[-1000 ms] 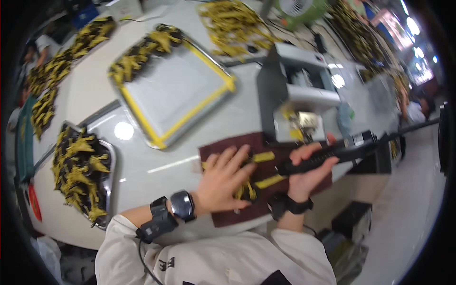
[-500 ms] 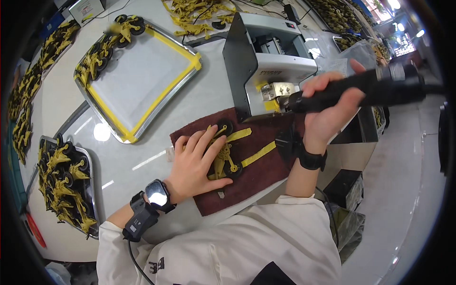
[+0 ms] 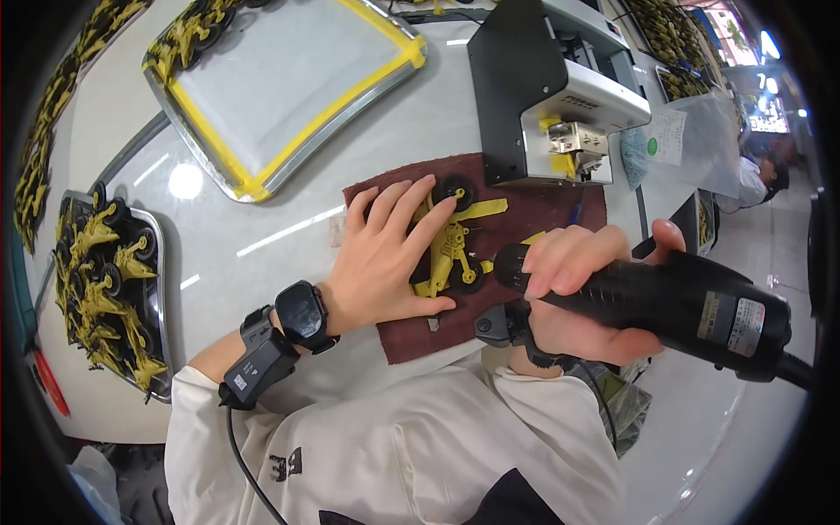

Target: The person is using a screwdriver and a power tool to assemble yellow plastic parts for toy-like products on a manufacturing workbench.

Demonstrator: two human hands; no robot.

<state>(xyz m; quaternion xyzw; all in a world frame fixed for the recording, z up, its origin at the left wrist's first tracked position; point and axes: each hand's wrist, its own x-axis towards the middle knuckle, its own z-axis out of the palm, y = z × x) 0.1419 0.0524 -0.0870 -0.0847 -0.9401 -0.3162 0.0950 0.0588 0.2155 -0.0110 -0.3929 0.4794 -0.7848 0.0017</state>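
Observation:
My left hand [image 3: 376, 254] lies with fingers spread over a yellow toy motorcycle frame [image 3: 448, 249], its fingertips and thumb pressing around it. The piece has two black wheels, the upper wheel [image 3: 455, 189] near my fingertips. It rests on a maroon cloth [image 3: 402, 346]. My right hand [image 3: 577, 280] is closed around a black electric screwdriver [image 3: 691, 306] with a cable. The tool's front end is close beside the lower wheel [image 3: 468, 274]; whether its tip touches the piece, I cannot tell. A yellow tape strip [image 3: 484, 209] runs across the cloth.
Beyond the cloth stands a black and white screw feeder [image 3: 516, 96]. A metal tray [image 3: 166, 350] heaped with yellow frames sits at left. A taped-edge tray [image 3: 289, 166] lies farther back with more frames. A plastic bag [image 3: 700, 149] is at right, near another person [image 3: 754, 181].
My right hand has brought the screwdriver from the screw feeder down to the toy motorcycle frame. My left hand stays spread on the piece. The whole view has shifted.

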